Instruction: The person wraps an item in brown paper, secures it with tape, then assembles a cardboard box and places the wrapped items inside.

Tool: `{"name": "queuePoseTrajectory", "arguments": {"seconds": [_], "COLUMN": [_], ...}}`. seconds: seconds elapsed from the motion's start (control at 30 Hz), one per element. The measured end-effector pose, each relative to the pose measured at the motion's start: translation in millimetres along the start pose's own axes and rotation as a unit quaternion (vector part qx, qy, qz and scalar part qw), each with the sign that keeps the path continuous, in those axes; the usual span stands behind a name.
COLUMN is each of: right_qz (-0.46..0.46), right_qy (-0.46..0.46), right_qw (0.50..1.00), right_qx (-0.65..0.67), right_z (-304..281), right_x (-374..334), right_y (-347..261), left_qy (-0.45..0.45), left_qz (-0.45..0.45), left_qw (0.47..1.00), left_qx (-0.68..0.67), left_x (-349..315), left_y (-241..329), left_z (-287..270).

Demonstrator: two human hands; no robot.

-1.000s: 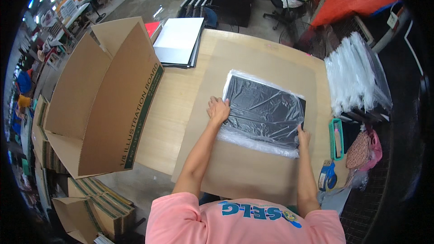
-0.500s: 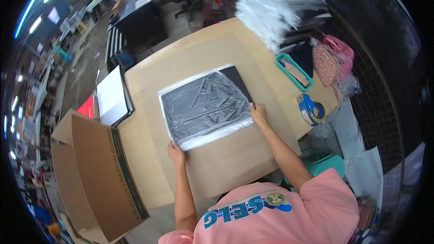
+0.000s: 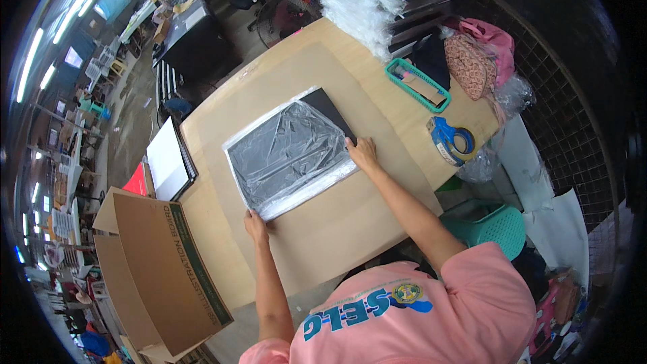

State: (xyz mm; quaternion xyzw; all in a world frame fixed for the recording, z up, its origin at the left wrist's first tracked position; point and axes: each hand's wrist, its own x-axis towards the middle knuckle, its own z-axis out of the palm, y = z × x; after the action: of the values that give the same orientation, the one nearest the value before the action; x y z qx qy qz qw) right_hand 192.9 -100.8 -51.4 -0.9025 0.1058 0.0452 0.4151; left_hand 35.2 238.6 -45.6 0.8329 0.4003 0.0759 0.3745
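Note:
A flat black board (image 3: 329, 111) lies on a brown paper sheet, largely covered by a wrinkled clear plastic sleeve (image 3: 286, 152). Along its far right side a strip of the black surface shows outside the film. At the near left corner my left hand (image 3: 256, 226) is closed, pinching the wrapped edge with the thumb on top. My right hand (image 3: 362, 153) grips the right edge, thumb over the board; its other fingertips are partly hidden.
Brown paper (image 3: 323, 229) covers much of the wooden table (image 3: 202, 229). An open cardboard box (image 3: 158, 269) and a white-topped binder (image 3: 168, 158) stand left. A blue tape dispenser (image 3: 448, 143), a green basket (image 3: 418, 86) and stacked plastic-wrapped sheets (image 3: 357, 7) line the right side.
The whole view has shifted, so the table and board appear a little farther left. Both hands keep their hold on the board, which looks much the same.

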Motion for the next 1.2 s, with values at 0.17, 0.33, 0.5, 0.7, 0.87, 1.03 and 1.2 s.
{"name": "queuePoseTrajectory", "arguments": {"seconds": [0.17, 0.33, 0.5, 0.7, 0.87, 1.03, 1.2], "right_qz": [-0.101, -0.128, -0.265, -0.365, -0.417, -0.439, -0.472], "right_qy": [0.122, 0.209, 0.171, -0.032, -0.244, -0.271, -0.202], "right_qw": [0.987, 0.924, 0.939, 0.924, 0.866, 0.815, 0.805], "right_qx": [-0.043, -0.295, -0.136, -0.109, -0.127, -0.263, -0.298], "right_z": [-64, -154, -181, -180, -156, -121, -97], "right_x": [-29, -57, -75, -149, -208, -235, -244], "right_y": [46, 113, 93, 9, -50, -62, -20], "left_qy": [0.019, -0.283, -0.325, -0.324, -0.358, -0.311, -0.232], "left_qz": [0.262, 0.405, 0.415, 0.346, 0.289, 0.326, 0.459], "left_qw": [0.962, 0.84, 0.821, 0.869, 0.884, 0.884, 0.836], "left_qx": [0.078, 0.223, 0.219, 0.142, 0.081, 0.125, 0.192], "left_x": [-88, -228, -215, -190, -174, -178, -202], "left_y": [-2, -10, -31, -17, 20, 39, -2], "left_z": [-14, -50, -51, -65, -78, -101, -98]}}
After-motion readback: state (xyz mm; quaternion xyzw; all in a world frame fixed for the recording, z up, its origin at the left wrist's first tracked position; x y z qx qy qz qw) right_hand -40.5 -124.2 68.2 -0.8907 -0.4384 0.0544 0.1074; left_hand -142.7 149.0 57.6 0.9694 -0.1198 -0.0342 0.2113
